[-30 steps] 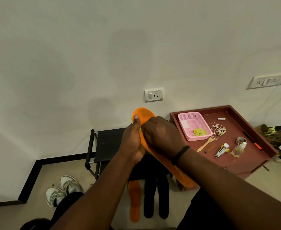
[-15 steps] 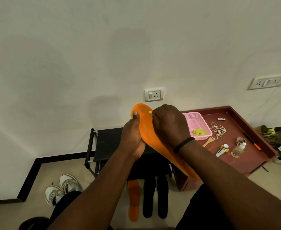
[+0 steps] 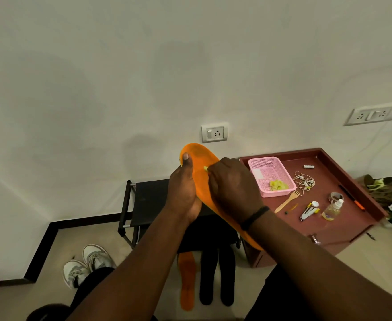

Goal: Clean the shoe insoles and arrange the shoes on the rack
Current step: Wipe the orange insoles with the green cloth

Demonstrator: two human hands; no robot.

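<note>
Since half a second ago, your right hand (image 3: 233, 188) has slid a little down the orange insole (image 3: 202, 172) from its toe end, its grip curled around a small yellow-green cloth (image 3: 205, 168) pressed against the surface. Your left hand (image 3: 183, 191) grasps the insole from the left edge, thumb lying on top near the toe, holding it tilted in the air above a black shoe rack (image 3: 148, 200). On the floor below lie a second orange insole (image 3: 186, 281) and two black insoles (image 3: 217, 274). Grey sneakers (image 3: 86, 265) sit left of the rack. To the right, a red table (image 3: 352, 218) carries a pink basket (image 3: 271, 174).
</note>
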